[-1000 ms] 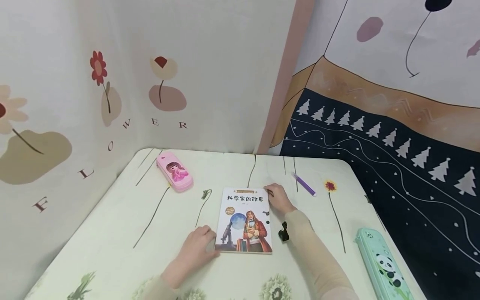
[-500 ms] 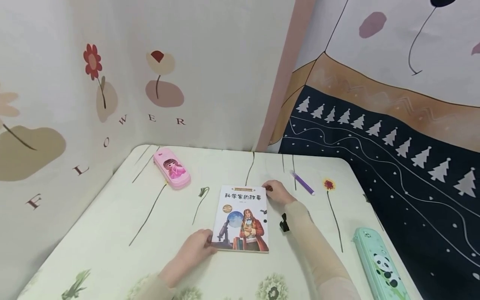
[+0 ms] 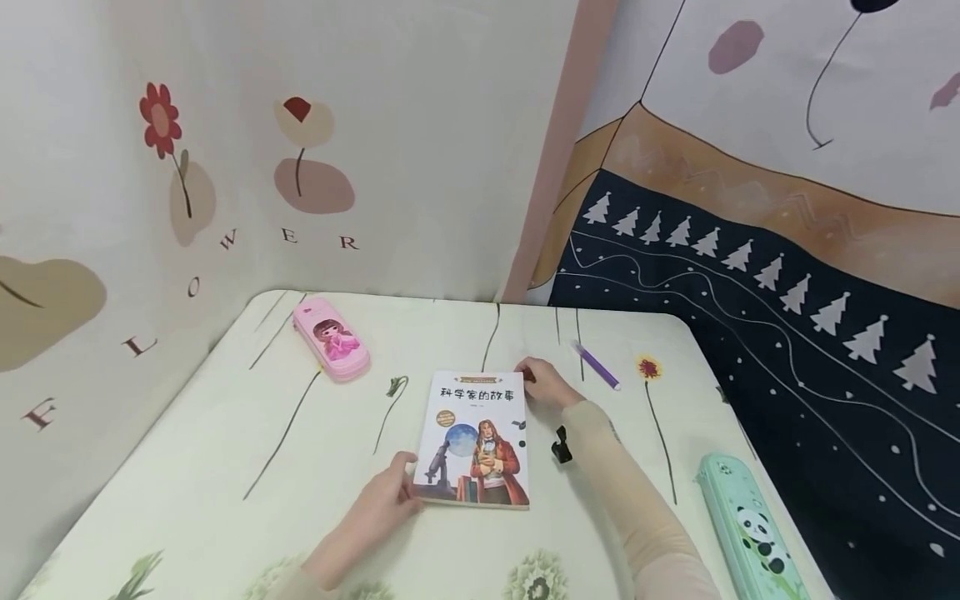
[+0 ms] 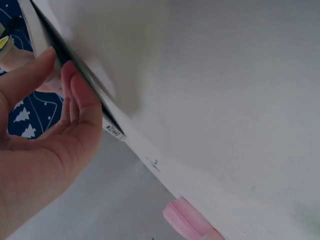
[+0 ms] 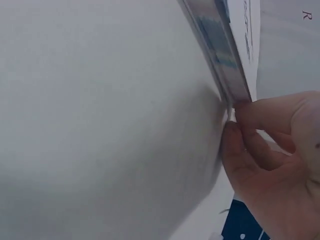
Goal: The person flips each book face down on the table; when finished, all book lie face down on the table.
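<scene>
A paperback book [image 3: 472,437] with a picture cover lies flat on the flower-print table [image 3: 225,467]. My left hand [image 3: 408,483] is at the book's near left corner. In the left wrist view the left hand [image 4: 60,82] has its thumb on one side of the book's edge [image 4: 107,117] and its fingers on the other. My right hand [image 3: 527,375] is at the far right corner. The right wrist view shows the right hand [image 5: 235,117] pinching that corner of the book [image 5: 225,65] between thumb and fingers.
A pink pencil case [image 3: 331,339] lies at the table's far left. A purple pen [image 3: 596,366] lies just right of my right hand. A small black clip [image 3: 560,444] sits beside my right forearm. A green panda pencil case [image 3: 750,525] lies at the near right edge. Patterned cloths hang behind.
Both hands stay at the same corners of the book. The head view has drifted a little, so everything sits slightly further left in the frame.
</scene>
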The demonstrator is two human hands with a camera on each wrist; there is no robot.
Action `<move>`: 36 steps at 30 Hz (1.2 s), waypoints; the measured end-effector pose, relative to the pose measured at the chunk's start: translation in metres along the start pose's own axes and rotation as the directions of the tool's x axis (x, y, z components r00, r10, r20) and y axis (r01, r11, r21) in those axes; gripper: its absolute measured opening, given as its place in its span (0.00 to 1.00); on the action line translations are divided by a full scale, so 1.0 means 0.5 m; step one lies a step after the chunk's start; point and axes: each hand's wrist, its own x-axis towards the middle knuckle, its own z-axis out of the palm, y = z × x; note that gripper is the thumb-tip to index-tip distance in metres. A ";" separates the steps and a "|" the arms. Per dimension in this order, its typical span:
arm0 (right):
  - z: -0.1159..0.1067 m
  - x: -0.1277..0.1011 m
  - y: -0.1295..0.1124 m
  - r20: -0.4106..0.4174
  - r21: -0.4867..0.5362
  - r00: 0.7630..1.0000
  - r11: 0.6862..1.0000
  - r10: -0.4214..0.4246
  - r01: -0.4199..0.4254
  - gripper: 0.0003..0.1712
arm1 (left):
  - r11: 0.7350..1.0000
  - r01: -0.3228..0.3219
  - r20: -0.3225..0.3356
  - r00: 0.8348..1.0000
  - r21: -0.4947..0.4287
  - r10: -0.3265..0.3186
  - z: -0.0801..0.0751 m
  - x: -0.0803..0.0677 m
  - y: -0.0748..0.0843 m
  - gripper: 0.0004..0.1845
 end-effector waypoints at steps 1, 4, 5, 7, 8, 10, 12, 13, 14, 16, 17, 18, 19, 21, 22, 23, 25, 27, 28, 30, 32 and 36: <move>0.002 0.002 0.004 -0.010 0.009 1.000 1.000 -0.009 0.009 0.12 | 1.000 -0.009 -0.008 1.000 0.006 0.009 -0.002 0.000 0.001 0.30; 0.008 0.004 0.018 -0.045 0.077 0.999 0.997 -0.007 0.010 0.13 | 0.999 -0.034 -0.028 0.999 0.035 0.035 -0.006 0.000 0.004 0.29; 0.008 0.005 0.023 -0.055 0.113 0.998 0.994 0.011 -0.004 0.13 | 0.998 -0.043 -0.033 0.998 0.045 0.044 -0.008 0.001 0.005 0.28; 0.010 0.006 0.032 -0.072 0.185 0.996 0.982 0.047 -0.033 0.14 | 0.996 -0.057 -0.049 0.997 0.069 0.061 -0.010 0.002 0.009 0.24; 0.010 0.006 0.035 -0.080 0.217 0.995 0.975 0.060 -0.041 0.14 | 0.995 -0.062 -0.059 0.996 0.080 0.067 -0.011 0.003 0.010 0.22; 0.010 0.005 0.040 -0.089 0.268 0.993 0.962 0.078 -0.051 0.14 | 0.991 -0.072 -0.085 0.993 0.108 0.081 -0.011 0.003 0.012 0.17; 0.009 0.003 0.040 -0.102 0.295 0.993 0.955 0.066 -0.033 0.15 | 0.987 -0.099 -0.117 0.987 0.127 0.114 -0.011 0.003 0.013 0.14; 0.009 0.003 0.040 -0.110 0.305 0.992 0.952 0.058 -0.022 0.15 | 0.983 -0.121 -0.136 0.981 0.138 0.140 -0.011 0.003 0.013 0.13; 0.008 0.001 0.040 -0.119 0.309 0.992 0.951 0.045 -0.006 0.15 | 0.977 -0.150 -0.158 0.972 0.151 0.173 -0.011 0.003 0.013 0.12; 0.007 -0.001 0.037 -0.132 0.332 0.991 0.943 0.032 0.014 0.15 | 0.957 -0.220 -0.210 0.943 0.186 0.258 -0.010 0.002 0.012 0.12; 0.006 -0.003 0.035 -0.135 0.344 0.990 0.939 0.026 0.022 0.16 | 0.944 -0.258 -0.239 0.922 0.205 0.304 -0.011 0.002 0.013 0.11; 0.005 -0.005 0.034 -0.136 0.353 0.990 0.935 0.030 0.020 0.16 | 0.929 -0.293 -0.268 0.898 0.228 0.349 -0.011 0.003 0.013 0.12; 0.005 -0.007 0.032 -0.139 0.363 0.990 0.932 0.034 0.019 0.16 | 0.914 -0.321 -0.294 0.874 0.248 0.386 -0.012 0.003 0.014 0.12; 0.004 -0.011 0.028 -0.141 0.388 0.989 0.922 0.050 0.009 0.16 | 0.889 -0.363 -0.343 0.827 0.278 0.445 -0.014 0.004 0.015 0.12; 0.004 -0.012 0.026 -0.143 0.398 0.988 0.918 0.058 0.004 0.16 | 0.880 -0.378 -0.364 0.807 0.287 0.466 -0.015 0.004 0.015 0.13; 0.004 -0.014 0.025 -0.144 0.407 0.988 0.913 0.064 0.000 0.16 | 0.872 -0.393 -0.384 0.787 0.291 0.483 -0.016 0.005 0.014 0.13; 0.004 -0.015 0.023 -0.145 0.435 0.986 0.900 0.076 -0.006 0.16 | 0.864 -0.413 -0.416 0.759 0.287 0.501 -0.018 0.005 0.014 0.14; 0.001 -0.016 0.022 -0.132 0.466 0.988 0.885 0.085 -0.014 0.16 | 0.863 -0.425 -0.445 0.739 0.275 0.506 -0.020 0.006 0.013 0.14; -0.002 -0.017 0.020 -0.128 0.471 0.988 0.882 0.088 -0.018 0.15 | 0.867 -0.427 -0.455 0.738 0.258 0.499 -0.022 0.006 0.015 0.14; -0.009 -0.021 0.017 -0.123 0.479 0.989 0.878 0.082 -0.013 0.16 | 0.880 -0.419 -0.469 0.746 0.222 0.474 -0.027 0.007 0.020 0.13; -0.019 -0.025 0.017 -0.123 0.493 0.989 0.870 0.077 -0.007 0.16 | 0.899 -0.400 -0.480 0.763 0.176 0.434 -0.032 0.008 0.027 0.11; -0.044 -0.038 0.016 -0.098 0.550 0.993 0.835 0.060 0.004 0.17 | 0.932 -0.358 -0.524 0.784 0.058 0.334 -0.045 0.012 0.043 0.09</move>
